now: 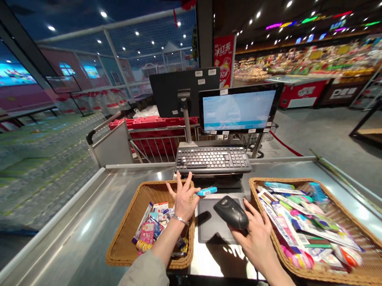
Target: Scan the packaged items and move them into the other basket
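Note:
My left hand (183, 201) is stretched out over the right edge of the left wicker basket (123, 235). Its thumb and index finger pinch one end of a small blue packet (207, 191) with what looks like a barcode label. The other fingers are spread towards the front edge of the keyboard (212, 160). In my right hand (258, 238) is a black handheld barcode scanner (231, 212), its head pointing up and left towards the packet. The scanner's grip is partly hidden by my fingers. Small packaged goods (157, 223) lie in the left basket.
A right wicker basket (352, 208) holds toothbrush-like packs and other packaged items. Under the scanner is a dark flat plate (213, 228) in the metal counter (94, 210). A lit monitor (239, 111) and a dark-backed screen (171, 92) stand behind the keyboard. Carts (152, 145) are beyond.

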A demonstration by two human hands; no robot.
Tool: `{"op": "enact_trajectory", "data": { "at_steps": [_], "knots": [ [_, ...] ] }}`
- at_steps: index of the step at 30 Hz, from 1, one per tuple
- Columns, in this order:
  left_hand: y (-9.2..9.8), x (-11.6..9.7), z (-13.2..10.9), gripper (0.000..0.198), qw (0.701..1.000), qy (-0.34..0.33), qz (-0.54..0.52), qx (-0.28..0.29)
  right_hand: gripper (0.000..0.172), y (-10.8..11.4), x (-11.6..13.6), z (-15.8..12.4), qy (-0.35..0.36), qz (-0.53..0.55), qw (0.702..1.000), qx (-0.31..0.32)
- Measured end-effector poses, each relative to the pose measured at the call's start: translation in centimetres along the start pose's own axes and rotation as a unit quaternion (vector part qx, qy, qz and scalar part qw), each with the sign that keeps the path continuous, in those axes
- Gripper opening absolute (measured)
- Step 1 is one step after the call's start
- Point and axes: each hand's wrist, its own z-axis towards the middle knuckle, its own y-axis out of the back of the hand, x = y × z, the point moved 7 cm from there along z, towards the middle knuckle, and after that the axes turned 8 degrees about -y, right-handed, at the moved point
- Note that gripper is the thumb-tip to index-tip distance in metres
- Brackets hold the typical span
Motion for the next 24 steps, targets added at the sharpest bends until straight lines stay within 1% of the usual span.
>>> {"op": "enact_trajectory", "data": {
  "at_steps": [8, 20, 24],
  "knots": [
    [0.08, -0.18, 0.15, 0.007, 1.000, -0.003, 0.004, -0.004, 0.017, 0.16, 0.07, -0.08, 0.006, 0.004, 1.000, -0.002],
    [-0.06, -0.36, 0.18, 0.008, 1.000, 0.006, 0.001, 0.012, 0.015, 0.33, -0.13, -0.38, 0.014, -0.001, 1.000, -0.019],
    [0.03, -0.61, 0.29, 0.007, 1.000, 0.010, -0.004, 0.009, 0.015, 0.56, -0.02, -0.45, 0.014, -0.006, 1.000, -0.017]
  ]
}}
